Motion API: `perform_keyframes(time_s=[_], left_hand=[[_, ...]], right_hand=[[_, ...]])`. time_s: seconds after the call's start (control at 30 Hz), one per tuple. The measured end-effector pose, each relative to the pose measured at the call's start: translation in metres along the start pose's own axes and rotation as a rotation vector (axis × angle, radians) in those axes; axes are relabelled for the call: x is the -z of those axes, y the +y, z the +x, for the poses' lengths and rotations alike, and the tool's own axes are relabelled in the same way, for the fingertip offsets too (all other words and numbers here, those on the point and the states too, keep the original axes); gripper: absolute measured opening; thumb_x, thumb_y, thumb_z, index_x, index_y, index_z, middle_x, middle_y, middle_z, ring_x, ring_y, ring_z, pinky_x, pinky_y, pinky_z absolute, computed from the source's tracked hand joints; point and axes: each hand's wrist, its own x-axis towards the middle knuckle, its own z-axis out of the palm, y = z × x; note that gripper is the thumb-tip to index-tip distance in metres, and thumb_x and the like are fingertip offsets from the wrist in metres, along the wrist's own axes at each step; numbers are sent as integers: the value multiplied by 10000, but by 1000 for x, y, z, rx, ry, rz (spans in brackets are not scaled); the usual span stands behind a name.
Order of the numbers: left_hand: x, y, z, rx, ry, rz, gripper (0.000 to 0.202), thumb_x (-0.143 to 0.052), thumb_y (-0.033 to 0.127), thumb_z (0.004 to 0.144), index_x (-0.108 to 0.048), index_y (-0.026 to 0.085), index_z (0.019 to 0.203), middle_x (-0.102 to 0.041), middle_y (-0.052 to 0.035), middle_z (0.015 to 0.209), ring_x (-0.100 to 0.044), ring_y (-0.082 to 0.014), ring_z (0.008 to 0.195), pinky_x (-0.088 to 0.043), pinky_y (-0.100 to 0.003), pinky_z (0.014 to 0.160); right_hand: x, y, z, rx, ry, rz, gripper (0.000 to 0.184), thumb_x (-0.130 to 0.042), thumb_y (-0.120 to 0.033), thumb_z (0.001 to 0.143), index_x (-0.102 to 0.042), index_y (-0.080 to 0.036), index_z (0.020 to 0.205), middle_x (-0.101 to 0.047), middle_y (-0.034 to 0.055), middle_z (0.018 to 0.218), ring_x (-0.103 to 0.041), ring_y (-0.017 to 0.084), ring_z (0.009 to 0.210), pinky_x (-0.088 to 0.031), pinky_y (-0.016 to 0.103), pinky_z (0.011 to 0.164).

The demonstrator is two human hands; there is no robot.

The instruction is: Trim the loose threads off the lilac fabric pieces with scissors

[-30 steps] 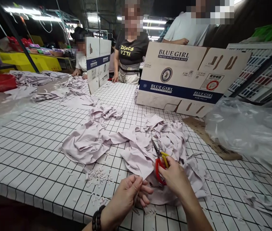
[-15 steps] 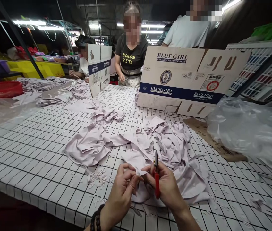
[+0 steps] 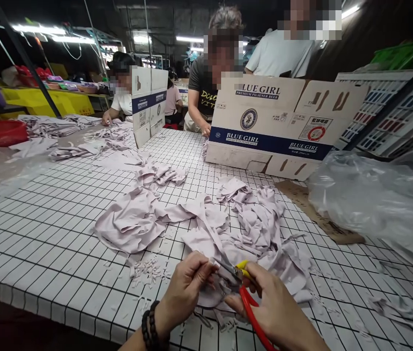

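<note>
My left hand (image 3: pixel 192 279), with a dark bead bracelet at the wrist, pinches the edge of a pale pink fabric piece (image 3: pixel 206 241). Scissors (image 3: pixel 245 290) with one red and one yellow handle are in my right hand (image 3: pixel 265 297). Their blades are spread and point left, with the tips at the cloth beside my left fingertips. Crumpled fabric of the same colour (image 3: pixel 129 219) lies left of my hands, and another heap (image 3: pixel 259 219) lies beyond the right hand. Small fabric snippets (image 3: pixel 150 270) are scattered left of my left hand.
A Blue Girl beer carton (image 3: pixel 265 117) stands across the grid-patterned table (image 3: pixel 64 243), with a smaller carton piece (image 3: pixel 150 105) further left. Clear plastic (image 3: pixel 374 195) and brown paper (image 3: pixel 319 214) lie at right. Several people (image 3: pixel 202 92) are beyond the table.
The scissors have swung from upright to pointing left, opening at the cloth edge. My right hand has left the cloth and taken the handles. The co-worker opposite has bent down towards the carton.
</note>
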Motion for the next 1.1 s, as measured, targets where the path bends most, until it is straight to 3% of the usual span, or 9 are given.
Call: perform_keyframes(time_s=[0.2,0.63,0.87,1.1], left_hand=[[0,1,1,-58,-44,46,308,-508,338,946,-646,177,724,-568,-49,729,-543,-177,712,-417,-263,676],[1,5,3,-92,-43,68,327,-478,350,952,-587,187,690,-538,-32,686,-534,-171,672,-413,-261,648],[-1,0,3,-45,-40,-8,325,-477,353,958,-584,175,708,-520,-27,721,-524,-153,663,-428,-260,646],[-2,-5,3,-53,-69,-112,316,-474,360,962,-579,155,746,-493,-14,752,-521,-130,647,-448,-249,609]], right_hand=[[-3,-7,-1,-15,6,-119,278,-670,-448,718,-494,-232,727,-620,2,744,-538,179,652,-384,266,582],[-4,-13,3,4,-6,-254,289,-627,-446,748,-433,-237,699,-588,2,712,-525,188,634,-369,281,580],[-10,-9,3,28,66,-346,327,-608,-435,760,-386,-236,626,-562,-7,612,-484,162,550,-317,258,524],[-17,2,3,156,188,-368,372,-624,-419,758,-348,-230,595,-497,-42,521,-415,117,450,-255,223,457]])
